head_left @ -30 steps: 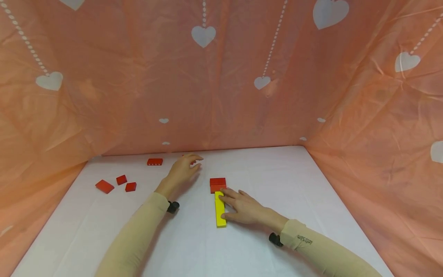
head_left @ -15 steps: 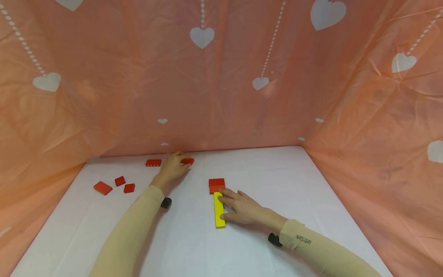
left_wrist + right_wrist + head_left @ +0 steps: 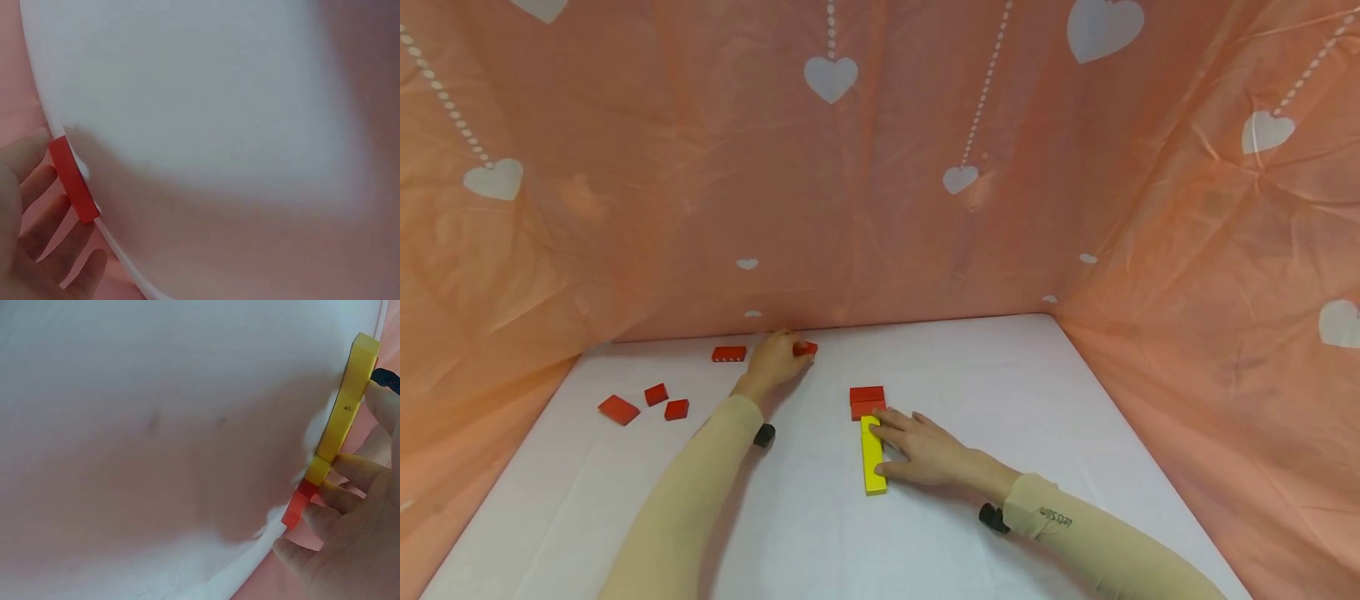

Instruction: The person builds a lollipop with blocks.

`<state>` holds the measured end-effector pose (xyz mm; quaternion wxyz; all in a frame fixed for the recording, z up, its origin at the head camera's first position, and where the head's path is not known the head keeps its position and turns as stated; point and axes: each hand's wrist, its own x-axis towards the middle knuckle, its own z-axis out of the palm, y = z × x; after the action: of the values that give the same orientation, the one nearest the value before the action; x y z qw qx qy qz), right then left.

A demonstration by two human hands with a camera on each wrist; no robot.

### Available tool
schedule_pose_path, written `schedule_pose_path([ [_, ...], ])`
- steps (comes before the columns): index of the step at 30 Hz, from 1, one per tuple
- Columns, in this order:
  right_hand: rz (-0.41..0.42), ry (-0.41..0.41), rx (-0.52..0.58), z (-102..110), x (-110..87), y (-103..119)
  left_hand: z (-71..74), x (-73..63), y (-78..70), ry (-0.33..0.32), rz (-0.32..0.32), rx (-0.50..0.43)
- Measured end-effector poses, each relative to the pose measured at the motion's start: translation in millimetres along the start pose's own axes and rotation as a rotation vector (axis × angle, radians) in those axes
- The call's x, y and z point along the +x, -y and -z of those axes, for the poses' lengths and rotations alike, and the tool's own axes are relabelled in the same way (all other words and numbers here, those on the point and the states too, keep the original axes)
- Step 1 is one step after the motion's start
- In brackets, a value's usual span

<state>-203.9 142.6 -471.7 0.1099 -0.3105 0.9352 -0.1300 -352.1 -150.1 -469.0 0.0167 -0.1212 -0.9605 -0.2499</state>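
At the back of the table my left hand [image 3: 773, 364] pinches a red rectangular block [image 3: 807, 347] between thumb and fingers. In the left wrist view this red block [image 3: 74, 181] shows its long side, with the fingers behind it. Near the middle, my right hand [image 3: 931, 450] rests with spread fingers along the right side of a long yellow block [image 3: 873, 467]. A short yellow block [image 3: 868, 422] continues its far end, and two red blocks [image 3: 867, 394] lie side by side beyond that. The right wrist view shows fingertips right at the yellow bar [image 3: 74, 181] row's side.
Back left lies a red block with white dots [image 3: 728, 354]. Further left are two small red blocks [image 3: 677, 409] and a flat red rectangular piece [image 3: 619, 409]. A pink cloth with hearts [image 3: 880, 208] walls the white table [image 3: 1000, 375] at the back and sides.
My left hand has moved left at the back of the table and taken hold of the red block there. The right hand stays on the yellow blocks.
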Motion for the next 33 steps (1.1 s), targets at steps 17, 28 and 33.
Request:
schedule_pose_path([
  [17, -0.001, 0.005, -0.003, -1, 0.7, -1, -6.9, -0.1, -4.0, -0.083, 0.016, -0.079],
  [28, 0.005, -0.002, -0.011, -2, 1.4, -2, -4.3, -10.6, -8.5, -0.055, -0.139, -0.167],
  [33, 0.005, -0.005, -0.004, -2, 1.5, -1, -0.4, -20.9, -15.3, 0.005, -0.187, -0.154],
])
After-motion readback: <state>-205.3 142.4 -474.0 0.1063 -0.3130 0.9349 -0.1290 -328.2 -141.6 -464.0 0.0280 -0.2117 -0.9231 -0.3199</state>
